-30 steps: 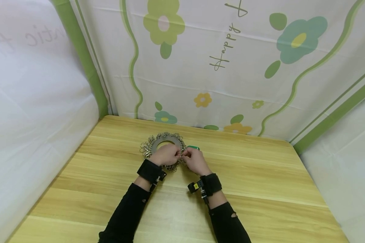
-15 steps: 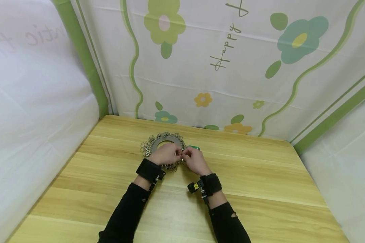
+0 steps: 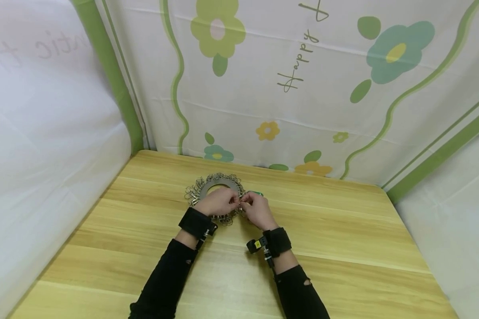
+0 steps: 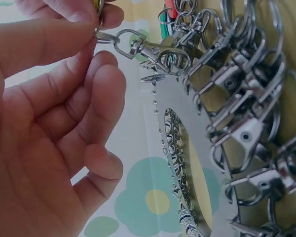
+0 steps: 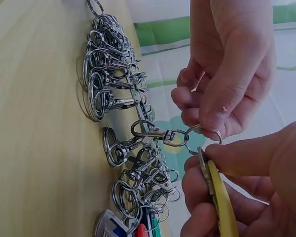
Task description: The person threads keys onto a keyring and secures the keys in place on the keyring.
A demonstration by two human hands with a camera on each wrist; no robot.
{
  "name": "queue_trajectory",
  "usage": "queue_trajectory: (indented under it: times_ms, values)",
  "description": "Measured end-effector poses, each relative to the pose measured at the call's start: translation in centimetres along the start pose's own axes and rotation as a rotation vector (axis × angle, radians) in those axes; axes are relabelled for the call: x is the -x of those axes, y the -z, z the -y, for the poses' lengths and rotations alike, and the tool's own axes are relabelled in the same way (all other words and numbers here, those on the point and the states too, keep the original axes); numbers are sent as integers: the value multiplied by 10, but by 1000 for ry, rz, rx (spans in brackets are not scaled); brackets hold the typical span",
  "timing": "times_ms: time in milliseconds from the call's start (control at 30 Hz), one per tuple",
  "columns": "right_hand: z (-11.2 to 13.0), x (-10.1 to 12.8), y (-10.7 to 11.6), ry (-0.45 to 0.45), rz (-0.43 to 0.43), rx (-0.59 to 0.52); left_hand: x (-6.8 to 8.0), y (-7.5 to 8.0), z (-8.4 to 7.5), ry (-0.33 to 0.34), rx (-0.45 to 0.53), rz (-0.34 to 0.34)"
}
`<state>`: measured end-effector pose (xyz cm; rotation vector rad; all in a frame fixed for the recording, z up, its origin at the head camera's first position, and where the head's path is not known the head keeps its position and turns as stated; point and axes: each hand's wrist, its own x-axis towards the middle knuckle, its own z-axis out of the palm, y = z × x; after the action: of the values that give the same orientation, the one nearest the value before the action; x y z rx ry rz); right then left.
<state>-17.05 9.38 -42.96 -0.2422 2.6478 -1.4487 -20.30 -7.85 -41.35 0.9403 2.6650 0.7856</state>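
Observation:
A flat grey ring-shaped plate (image 3: 203, 191) lies on the table, hung all round with silver swivel clasps (image 4: 246, 136) and key rings. My left hand (image 3: 218, 202) reaches over the plate and pinches a split ring (image 5: 187, 140) between thumb and forefinger. That ring is linked to one swivel clasp (image 5: 160, 134), drawn out from the plate's edge. Close beside it, my right hand (image 3: 257, 211) pinches a flat yellow piece (image 5: 223, 200) with a silver metal strip, against the same split ring. Whether the ring passes through the strip, I cannot tell.
Beyond the right hand, a green item (image 3: 256, 193) lies at the plate's edge. A red piece (image 5: 142, 230) and a white-and-blue tag (image 5: 107, 224) hang among the clasps. A flowered curtain (image 3: 239, 88) stands behind the wooden table (image 3: 343, 230).
Both hands stay at the plate's right side, with only slight finger shifts. The whole scene has drifted a little in the head view.

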Motion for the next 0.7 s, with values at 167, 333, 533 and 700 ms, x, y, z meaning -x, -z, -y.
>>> queue_trajectory:
  times_ms: [167, 333, 533, 700]
  values:
    - [0, 0, -1, -3, 4, -7, 1, 1, -2, 30, 15, 12]
    - [1, 0, -1, 46, 3, 19, 2, 1, -4, 51, -1, 14]
    - [0, -1, 0, 104, 10, 57, 1, 0, -5, 83, -17, 14]
    - [-1, -1, -1, 87, 7, 44, -1, -3, -2, 63, -20, -17]
